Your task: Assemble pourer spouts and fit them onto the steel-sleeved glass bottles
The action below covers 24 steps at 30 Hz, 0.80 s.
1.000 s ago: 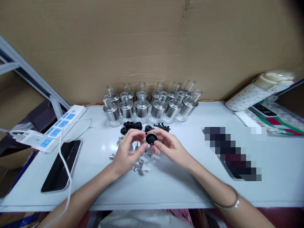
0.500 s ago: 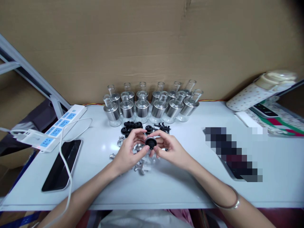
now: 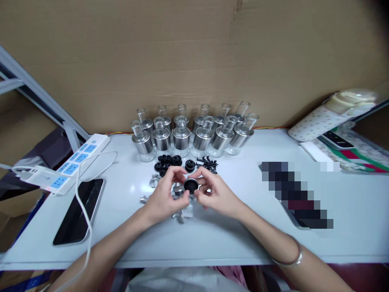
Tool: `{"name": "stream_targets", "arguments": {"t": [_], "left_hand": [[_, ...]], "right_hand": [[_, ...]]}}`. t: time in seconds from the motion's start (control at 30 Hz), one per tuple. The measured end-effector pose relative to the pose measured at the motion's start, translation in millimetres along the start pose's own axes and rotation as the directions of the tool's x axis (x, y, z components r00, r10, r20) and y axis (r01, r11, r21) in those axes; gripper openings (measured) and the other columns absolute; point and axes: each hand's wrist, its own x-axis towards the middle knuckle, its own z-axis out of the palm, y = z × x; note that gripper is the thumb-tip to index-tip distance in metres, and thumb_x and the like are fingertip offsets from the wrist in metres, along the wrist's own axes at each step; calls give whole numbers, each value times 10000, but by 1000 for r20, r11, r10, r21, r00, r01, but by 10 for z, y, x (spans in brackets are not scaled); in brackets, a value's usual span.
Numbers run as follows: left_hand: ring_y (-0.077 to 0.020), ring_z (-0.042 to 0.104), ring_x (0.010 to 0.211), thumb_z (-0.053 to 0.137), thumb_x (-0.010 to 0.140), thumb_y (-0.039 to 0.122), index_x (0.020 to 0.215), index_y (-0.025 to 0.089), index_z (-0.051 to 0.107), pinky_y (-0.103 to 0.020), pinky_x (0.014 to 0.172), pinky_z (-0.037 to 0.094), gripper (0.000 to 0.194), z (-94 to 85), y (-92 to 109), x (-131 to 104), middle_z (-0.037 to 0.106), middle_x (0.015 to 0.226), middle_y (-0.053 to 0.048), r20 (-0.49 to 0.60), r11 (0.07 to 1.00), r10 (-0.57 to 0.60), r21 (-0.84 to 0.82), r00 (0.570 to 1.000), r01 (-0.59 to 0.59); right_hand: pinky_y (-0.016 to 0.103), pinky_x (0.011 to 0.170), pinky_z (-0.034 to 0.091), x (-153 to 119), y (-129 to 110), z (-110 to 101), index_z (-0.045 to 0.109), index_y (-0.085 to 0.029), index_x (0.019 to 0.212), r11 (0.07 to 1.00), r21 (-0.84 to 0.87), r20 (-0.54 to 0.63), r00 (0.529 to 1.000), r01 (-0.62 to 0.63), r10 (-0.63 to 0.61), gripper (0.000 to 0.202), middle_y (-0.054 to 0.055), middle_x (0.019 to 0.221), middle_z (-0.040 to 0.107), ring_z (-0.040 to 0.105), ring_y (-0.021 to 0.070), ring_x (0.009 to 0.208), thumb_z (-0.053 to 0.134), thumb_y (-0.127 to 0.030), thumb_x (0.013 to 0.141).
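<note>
Between my hands is a round cap (image 3: 191,185) with a metal rim and a black ribbed stopper inside, its stopper side facing me. My left hand (image 3: 165,196) grips its left edge with thumb and fingers. On the right edge, my right hand (image 3: 219,191) pinches it the same way. Shiny silver metal parts (image 3: 179,217) lie on the table under and beside my left hand, some partly hidden. Just beyond my fingers are several black ribbed stoppers (image 3: 176,160), one lone stopper (image 3: 190,165) and a pile of thin black pin-like pieces (image 3: 209,163).
Two rows of glass bottles (image 3: 181,140) with metal bands stand along the cardboard wall (image 3: 194,61). To the left lie a power strip (image 3: 79,156), a white cable (image 3: 79,194) and a phone (image 3: 79,213). A dotted flask (image 3: 319,119) and a blurred-out dark object (image 3: 296,198) are at right.
Both hands have shifted slightly down with the cap, and it tilts a little differently. My right fingers have curled in more. The things on the table stay put.
</note>
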Motion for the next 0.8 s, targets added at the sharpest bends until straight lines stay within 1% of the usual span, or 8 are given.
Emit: {"name": "stream_targets", "arguments": {"t": [0.1,0.2,0.47,0.63,0.73,0.8], "left_hand": [[-133,483,832,560,714,125,875,241,333,-279,788,415,302,4,-24,-8,433,863,29,3,1000,14,18,1000,-14],[-127,457,799,542,703,127,814,243,270,-276,762,400,316,0,-20,-10,409,839,37,22,999,33,18,999,-33],[-129,444,788,521,680,125,783,240,269,-263,721,389,296,4,6,-9,412,818,33,29,999,42,30,999,-43],[-125,449,759,546,677,117,769,241,256,-258,709,403,329,5,-20,-15,427,798,38,4,998,51,27,999,-51],[-119,474,736,577,687,121,817,239,304,-257,713,423,324,9,-29,-9,454,797,41,-37,999,45,15,998,-44],[-125,515,758,593,714,128,895,231,369,-260,728,444,306,7,-25,3,493,828,25,-68,996,86,18,994,-85]], "right_hand": [[165,400,257,-3,-7,2,442,-208,904,998,-63,19,1000,25,-24,219,-81,582,519,387,48,393,520,-198,700],[166,415,227,-12,3,7,458,-202,892,991,-118,10,998,68,-67,200,-103,537,445,306,42,421,531,-184,706],[178,445,242,-24,20,24,462,-204,854,978,-165,-7,992,126,-129,176,-101,535,406,299,58,475,537,-153,704],[184,446,238,-38,15,36,462,-211,840,975,-186,-14,992,120,-125,163,-101,543,390,300,60,472,544,-149,713],[183,452,241,-35,32,15,455,-212,848,977,-168,-7,990,134,-138,160,-100,558,397,304,61,479,539,-144,731],[187,472,272,-23,54,-17,461,-210,879,976,-141,15,987,163,-163,159,-90,588,436,353,65,490,539,-149,755]]}}
